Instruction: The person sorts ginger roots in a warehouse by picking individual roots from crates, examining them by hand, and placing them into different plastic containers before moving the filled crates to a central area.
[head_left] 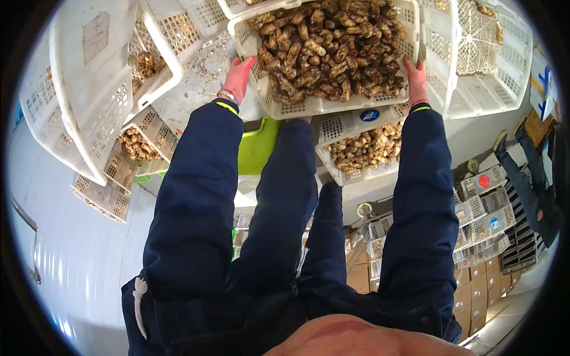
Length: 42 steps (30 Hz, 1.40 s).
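Observation:
A white perforated plastic crate (pixel 332 105) is held between my two hands, heaped with wet-looking brown, knobbly, elongated pieces (pixel 332 50) whose kind I cannot make out. My left hand (pixel 237 78) is closed on its left wall near the front corner, with the thumb over the rim. On the opposite side my right hand (pixel 416 82) is closed on the right wall; part of its fingers is hidden. Just below and nearer to me sits another white crate (pixel 350 173) with paler brown pieces.
Large white crates (pixel 92 113) stand on edge at the left, beside a smaller crate (pixel 155 137) of brown pieces. An upturned crate (pixel 493 98) is at the right. A green bin (pixel 254 148) stands by my leg. Crate stacks (pixel 481 216), cardboard boxes (pixel 478 291) and another person (pixel 528 172) are at the right.

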### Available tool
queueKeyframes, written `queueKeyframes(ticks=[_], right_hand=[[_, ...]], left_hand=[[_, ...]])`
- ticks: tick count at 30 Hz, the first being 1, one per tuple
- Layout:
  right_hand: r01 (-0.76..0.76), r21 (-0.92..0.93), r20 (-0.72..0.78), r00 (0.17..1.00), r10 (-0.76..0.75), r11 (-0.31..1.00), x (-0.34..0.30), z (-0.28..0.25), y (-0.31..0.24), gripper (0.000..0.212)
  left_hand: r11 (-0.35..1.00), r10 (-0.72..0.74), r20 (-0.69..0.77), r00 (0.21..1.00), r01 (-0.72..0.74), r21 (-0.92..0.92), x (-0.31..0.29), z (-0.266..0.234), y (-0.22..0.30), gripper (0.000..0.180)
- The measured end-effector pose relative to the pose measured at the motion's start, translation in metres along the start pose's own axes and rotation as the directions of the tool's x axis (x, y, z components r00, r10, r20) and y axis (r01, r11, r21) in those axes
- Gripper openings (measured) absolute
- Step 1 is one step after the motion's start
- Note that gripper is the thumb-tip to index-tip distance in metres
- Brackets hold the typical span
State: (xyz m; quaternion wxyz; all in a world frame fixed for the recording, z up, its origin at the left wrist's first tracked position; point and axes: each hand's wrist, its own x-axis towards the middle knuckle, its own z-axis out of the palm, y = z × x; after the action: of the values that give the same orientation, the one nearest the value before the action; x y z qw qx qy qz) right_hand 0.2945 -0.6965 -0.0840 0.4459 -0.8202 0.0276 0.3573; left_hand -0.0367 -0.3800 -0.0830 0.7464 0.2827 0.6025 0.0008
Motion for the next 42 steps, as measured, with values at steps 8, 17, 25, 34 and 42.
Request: queueKeyframes(ticks=[8,17,25,34,42], right_hand=[[-0.366,0.336,0.018,0.924,0.383,0.868,-0.031,-0.022,0.024,0.036],[-0.36,0.468,0.07,0.925,0.372,0.807,-0.154,-0.036,0.009,0.03],[-0.449,0.649,0.248,0.888,0.387,0.614,-0.338,-0.095,-0.038,0.029],[-0.201,0.843,0.121,0.975,0.187,0.499,-0.453,-0.131,-0.077,0.046],[0.216,0.576,-0.41,0.911,0.05,0.788,-0.455,-0.108,-0.065,0.029]], left_hand=[[0.993,0.042,-0.04,0.998,-0.046,-0.109,-0.06,-0.014,0.0,0.027],[0.985,0.172,-0.141,0.975,-0.167,0.048,-0.22,-0.003,0.077,0.037],[0.953,0.304,-0.232,0.924,-0.296,0.069,-0.387,-0.016,0.12,0.025],[0.779,0.626,-0.138,0.768,-0.606,0.164,-0.486,0.019,0.149,0.029],[0.684,0.627,0.124,0.769,-0.619,0.386,-0.476,0.024,0.144,0.033]])
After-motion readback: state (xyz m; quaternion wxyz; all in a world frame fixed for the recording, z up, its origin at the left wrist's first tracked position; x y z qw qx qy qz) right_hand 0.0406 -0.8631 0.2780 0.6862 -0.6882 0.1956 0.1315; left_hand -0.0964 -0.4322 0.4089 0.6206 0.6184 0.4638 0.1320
